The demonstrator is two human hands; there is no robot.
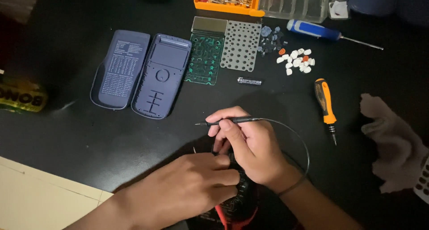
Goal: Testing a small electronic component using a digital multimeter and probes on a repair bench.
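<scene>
Two screwdrivers (325,106), two blue shells (161,76), one probe (230,121).

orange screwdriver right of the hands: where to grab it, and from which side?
Take the orange screwdriver by its thick orange-and-black handle, not the thin metal tip pointing toward the person. It lies flat on the black table, nearly lengthwise away from the person, so pinch across the handle from above. The right hand is nearer, though it holds a black probe. The white cloth lies apart, leaving room.
</scene>
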